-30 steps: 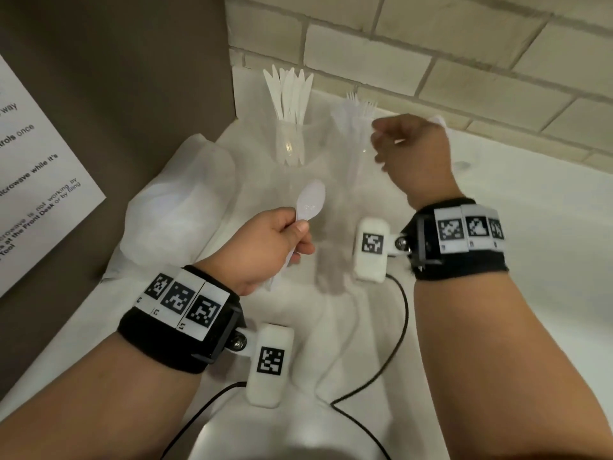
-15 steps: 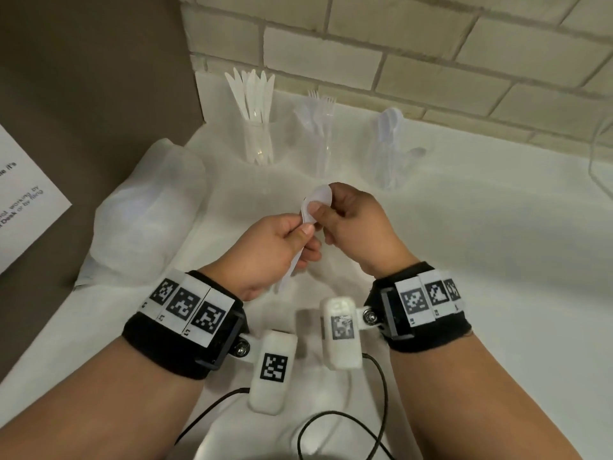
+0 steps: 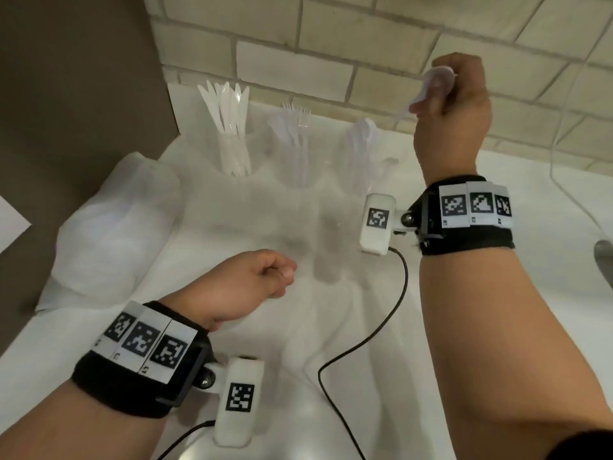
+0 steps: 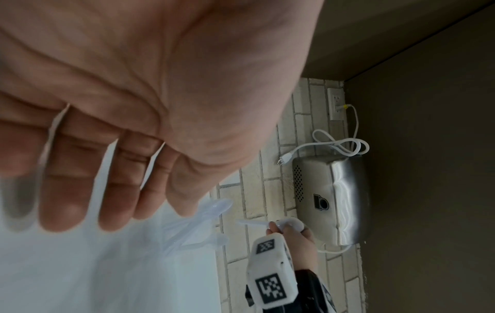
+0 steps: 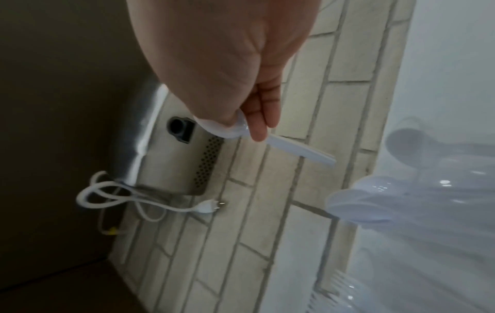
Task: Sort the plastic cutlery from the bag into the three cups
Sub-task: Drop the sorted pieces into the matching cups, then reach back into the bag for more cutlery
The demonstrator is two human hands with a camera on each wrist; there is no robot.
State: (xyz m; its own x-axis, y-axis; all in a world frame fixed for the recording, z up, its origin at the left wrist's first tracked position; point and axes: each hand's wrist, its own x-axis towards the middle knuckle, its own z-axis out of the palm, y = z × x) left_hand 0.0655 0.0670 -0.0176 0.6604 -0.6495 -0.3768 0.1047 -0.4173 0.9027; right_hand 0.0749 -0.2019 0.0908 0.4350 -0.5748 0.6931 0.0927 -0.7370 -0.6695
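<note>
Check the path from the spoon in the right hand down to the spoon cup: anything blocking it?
Nothing visible blocks it. The right hand holds the spoon by its bowl, handle pointing down toward the spoon cup, with open air between. The fork cup and knife cup stand off to the left.

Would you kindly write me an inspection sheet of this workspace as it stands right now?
Surface: white counter, partly under a flattened clear plastic bag.
Job's things: knife cup, fork cup, spoon cup in a row by the wall; plastic spoon held aloft.
Clutter: nothing seen.
Grippers: right hand pinches the spoon by its bowl; left hand loosely curled, holding nothing.
Cables: black wrist-camera cable; white power cord, unplugged.
Surroundings: brick wall, steel appliance, wall outlet.
</note>
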